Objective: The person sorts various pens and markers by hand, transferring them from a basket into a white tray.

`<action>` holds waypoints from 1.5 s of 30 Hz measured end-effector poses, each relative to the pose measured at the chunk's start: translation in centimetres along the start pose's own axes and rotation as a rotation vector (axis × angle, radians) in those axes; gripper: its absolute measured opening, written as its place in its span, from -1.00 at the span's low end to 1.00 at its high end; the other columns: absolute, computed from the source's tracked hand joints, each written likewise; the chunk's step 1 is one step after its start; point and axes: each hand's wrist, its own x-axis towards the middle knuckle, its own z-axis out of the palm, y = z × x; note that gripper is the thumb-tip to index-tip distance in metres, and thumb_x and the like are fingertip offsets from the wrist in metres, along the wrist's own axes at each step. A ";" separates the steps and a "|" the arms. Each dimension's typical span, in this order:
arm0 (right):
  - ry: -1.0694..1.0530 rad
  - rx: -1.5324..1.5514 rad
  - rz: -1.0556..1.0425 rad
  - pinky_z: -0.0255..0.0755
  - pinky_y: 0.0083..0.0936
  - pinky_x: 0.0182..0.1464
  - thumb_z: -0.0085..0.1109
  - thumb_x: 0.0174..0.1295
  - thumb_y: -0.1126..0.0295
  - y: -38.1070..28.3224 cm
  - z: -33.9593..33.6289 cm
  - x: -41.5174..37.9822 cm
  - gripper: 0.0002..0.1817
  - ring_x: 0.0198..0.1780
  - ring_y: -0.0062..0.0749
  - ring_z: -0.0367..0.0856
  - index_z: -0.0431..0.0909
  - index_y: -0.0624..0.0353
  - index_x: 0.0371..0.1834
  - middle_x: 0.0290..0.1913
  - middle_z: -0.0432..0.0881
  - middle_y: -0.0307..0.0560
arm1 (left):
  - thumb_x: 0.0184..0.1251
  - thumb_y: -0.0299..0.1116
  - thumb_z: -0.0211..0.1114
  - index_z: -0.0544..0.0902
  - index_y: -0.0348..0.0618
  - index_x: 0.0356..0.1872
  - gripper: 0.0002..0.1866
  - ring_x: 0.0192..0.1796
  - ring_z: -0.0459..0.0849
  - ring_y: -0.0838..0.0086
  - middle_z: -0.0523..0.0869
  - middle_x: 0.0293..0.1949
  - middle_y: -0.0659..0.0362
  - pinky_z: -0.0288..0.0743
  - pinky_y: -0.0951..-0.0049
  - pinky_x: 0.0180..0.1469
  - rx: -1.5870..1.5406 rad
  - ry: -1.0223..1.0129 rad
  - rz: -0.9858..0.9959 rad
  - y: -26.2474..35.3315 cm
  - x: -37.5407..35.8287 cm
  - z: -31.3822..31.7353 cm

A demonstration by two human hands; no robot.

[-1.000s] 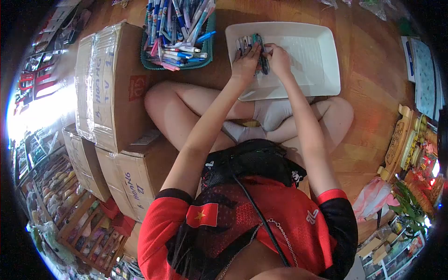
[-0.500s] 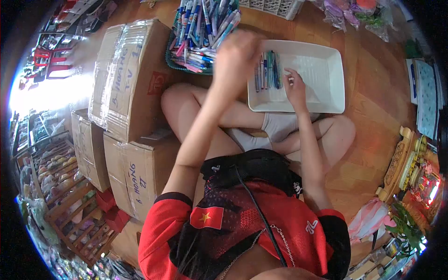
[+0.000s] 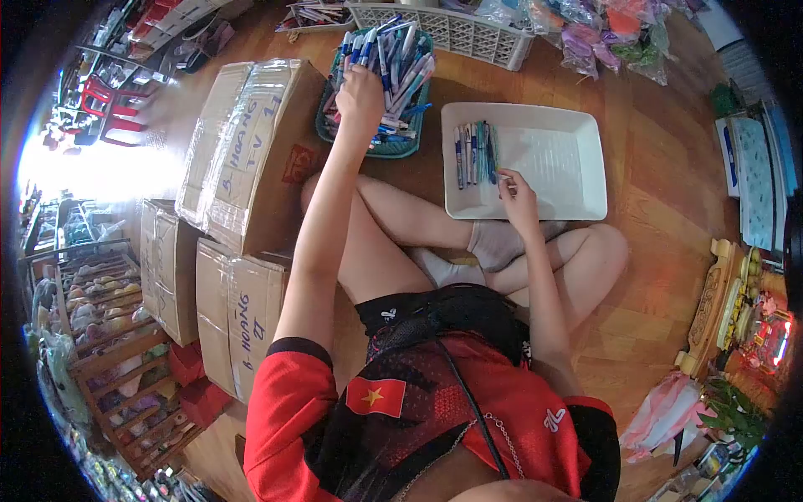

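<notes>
Leaving the white tray (image 3: 577, 180), the left hand (image 3: 361, 94) has swung over to the green basket (image 3: 400, 149) and closes on loose pens (image 3: 397, 63), while the right hand (image 3: 516, 191), fingers loosely curled, rests beside the sorted row of pens (image 3: 473, 152).

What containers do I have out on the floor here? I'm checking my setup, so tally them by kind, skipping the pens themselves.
White tray: 1
Green basket of pens: 1
White slotted basket: 1
Cardboard boxes: 4 in view
Total: 7
</notes>
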 end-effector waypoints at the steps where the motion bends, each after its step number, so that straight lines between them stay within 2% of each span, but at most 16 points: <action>1: -0.001 0.004 -0.009 0.48 -0.47 -0.26 0.05 0.20 0.47 0.0 0.0 0.0 -0.76 -0.36 -0.35 0.59 0.52 0.18 -0.05 -0.31 0.62 0.04 | 0.26 -0.17 0.09 0.39 -0.42 -0.12 -0.58 -0.20 0.66 0.01 0.60 -0.23 -0.15 0.59 0.20 -0.20 0.023 0.010 -0.003 0.0 0.1 0.4; 4: -0.007 0.012 -0.024 0.49 -0.47 -0.26 0.05 0.21 0.46 0.0 0.0 -0.2 -0.76 -0.36 -0.35 0.60 0.53 0.17 -0.06 -0.30 0.63 0.04 | 0.26 -0.20 0.06 0.45 -0.28 -0.13 -0.67 -0.21 0.66 0.20 0.59 -0.17 -0.03 0.56 0.28 -0.21 0.201 0.140 0.051 -0.2 0.4 1.7; 7: -0.011 0.017 -0.023 0.49 -0.47 -0.27 0.05 0.21 0.45 0.0 0.0 -0.4 -0.76 -0.37 -0.34 0.60 0.53 0.17 -0.06 -0.31 0.63 0.04 | 0.21 -0.18 0.09 0.44 -0.36 -0.09 -0.59 -0.18 0.64 0.14 0.58 -0.16 -0.03 0.57 0.27 -0.19 0.276 0.190 0.086 -0.2 0.0 1.9; 13: -0.032 0.031 0.009 0.48 -0.47 -0.29 0.07 0.22 0.42 0.0 0.3 -0.9 -0.77 -0.39 -0.37 0.60 0.53 0.16 -0.06 -0.33 0.62 0.02 | 0.25 -0.20 0.02 0.46 -0.33 -0.08 -0.62 -0.09 0.60 0.13 0.56 -0.13 -0.04 0.51 0.22 -0.09 0.455 0.047 0.172 -0.6 0.9 1.7; 16: -0.025 0.035 0.010 0.47 -0.48 -0.30 0.07 0.23 0.41 0.0 0.2 -0.9 -0.77 -0.39 -0.37 0.59 0.53 0.16 -0.07 -0.33 0.62 0.01 | 0.28 -0.23 -0.03 0.49 -0.33 -0.12 -0.65 -0.09 0.59 0.11 0.56 -0.13 -0.06 0.50 0.19 -0.09 0.292 0.082 0.168 -1.1 0.4 1.1; 19: -0.020 0.022 -0.026 0.46 -0.49 -0.29 0.06 0.23 0.40 0.1 0.2 -0.9 -0.78 -0.40 -0.37 0.59 0.53 0.17 -0.08 -0.33 0.62 0.00 | 0.23 -0.28 -0.01 0.54 -0.28 -0.22 -0.72 -0.16 0.59 0.22 0.59 -0.21 0.01 0.47 0.28 -0.17 0.301 0.161 0.211 -1.5 -0.5 0.4; 20: -0.021 0.015 -0.042 0.46 -0.50 -0.29 0.06 0.24 0.40 0.1 0.1 -0.9 -0.78 -0.40 -0.37 0.59 0.53 0.17 -0.08 -0.34 0.62 0.00 | 0.21 -0.29 0.00 0.54 -0.29 -0.26 -0.73 -0.18 0.59 0.21 0.59 -0.24 0.00 0.48 0.26 -0.21 0.281 0.217 0.234 -1.7 -0.6 0.4; 29: -0.032 0.089 -0.015 0.46 -0.52 -0.29 0.04 0.24 0.42 -0.2 0.5 -0.5 -0.78 -0.41 -0.44 0.58 0.53 0.17 -0.07 -0.36 0.62 -0.03 | 0.25 -0.30 -0.02 0.51 -0.32 -0.32 -0.74 -0.24 0.62 0.12 0.60 -0.30 -0.06 0.50 0.19 -0.23 0.148 0.224 0.243 -1.9 -1.4 -2.0; 33: -0.047 0.072 -0.015 0.44 -0.63 -0.31 0.03 0.27 0.42 -1.2 0.4 -0.4 -0.77 -0.43 -0.59 0.52 0.52 0.16 -0.03 -0.38 0.58 -0.17 | 0.26 -0.27 0.00 0.48 -0.37 -0.38 -0.71 -0.29 0.61 0.03 0.58 -0.36 -0.13 0.51 0.15 -0.23 -0.015 0.171 0.255 -3.4 -1.9 -2.7; 34: -0.046 0.082 -0.014 0.43 -0.63 -0.31 0.02 0.28 0.41 -1.5 0.4 -0.4 -0.77 -0.43 -0.59 0.52 0.52 0.15 -0.02 -0.38 0.58 -0.17 | 0.30 -0.35 -0.02 0.45 -0.38 -0.34 -0.76 -0.23 0.60 0.01 0.56 -0.31 -0.16 0.50 0.15 -0.22 -0.119 0.079 0.188 -2.8 -2.9 -4.4; 37: -0.038 0.208 -0.012 0.44 -0.61 -0.30 0.01 0.29 0.42 -4.0 0.3 -0.4 -0.78 -0.37 -0.60 0.54 0.52 0.17 -0.04 -0.33 0.60 -0.15 | 0.33 -0.46 -0.09 0.42 -0.35 -0.27 -0.84 -0.19 0.57 0.00 0.54 -0.23 -0.17 0.48 0.14 -0.20 -0.241 0.089 0.525 -3.4 -5.4 -5.3; 38: -0.035 0.265 -0.010 0.45 -0.60 -0.29 0.00 0.29 0.43 -5.3 0.3 -0.5 -0.79 -0.34 -0.60 0.55 0.53 0.18 -0.05 -0.32 0.60 -0.13 | 0.33 -0.53 -0.13 0.38 -0.32 -0.19 -0.86 -0.17 0.54 -0.02 0.52 -0.18 -0.15 0.44 0.13 -0.20 -0.474 0.058 0.481 -2.6 -6.7 -5.4; 41: -0.077 0.499 -0.035 0.43 -0.64 -0.25 0.00 0.31 0.41 -8.6 0.3 -0.3 -0.77 -0.31 -0.65 0.52 0.52 0.22 -0.03 -0.27 0.60 -0.20 | 0.44 -0.30 -0.12 0.44 -0.29 -0.23 -0.75 -0.33 0.47 0.31 0.48 -0.40 0.02 0.34 0.30 -0.29 -0.972 -0.252 0.206 0.9 -10.4 -6.6; 43: -0.092 0.624 -0.055 0.42 -0.64 -0.25 0.03 0.31 0.36 -11.1 -0.1 0.0 -0.75 -0.30 -0.67 0.51 0.52 0.23 -0.03 -0.25 0.60 -0.22 | 0.48 -0.20 -0.15 0.45 -0.28 -0.27 -0.66 -0.32 0.38 0.46 0.43 -0.45 0.14 0.32 0.40 -0.24 -1.213 -0.478 0.134 3.1 -12.6 -5.8; 44: -0.097 0.687 -0.064 0.42 -0.65 -0.24 0.04 0.30 0.34 -11.5 0.0 0.0 -0.74 -0.30 -0.68 0.50 0.52 0.24 -0.03 -0.25 0.60 -0.24 | 0.48 -0.21 -0.15 0.44 -0.29 -0.26 -0.67 -0.32 0.36 0.48 0.42 -0.43 0.21 0.32 0.41 -0.19 -1.216 -0.613 0.111 3.9 -13.4 -5.0; 45: -0.072 0.642 -0.071 0.41 -0.65 -0.26 0.06 0.29 0.31 -11.4 0.2 0.0 -0.73 -0.32 -0.67 0.50 0.54 0.24 -0.05 -0.27 0.61 -0.24 | 0.48 -0.20 -0.14 0.43 -0.30 -0.26 -0.67 -0.32 0.35 0.47 0.43 -0.43 0.16 0.32 0.38 -0.19 -1.313 -0.537 0.219 5.5 -14.8 -4.5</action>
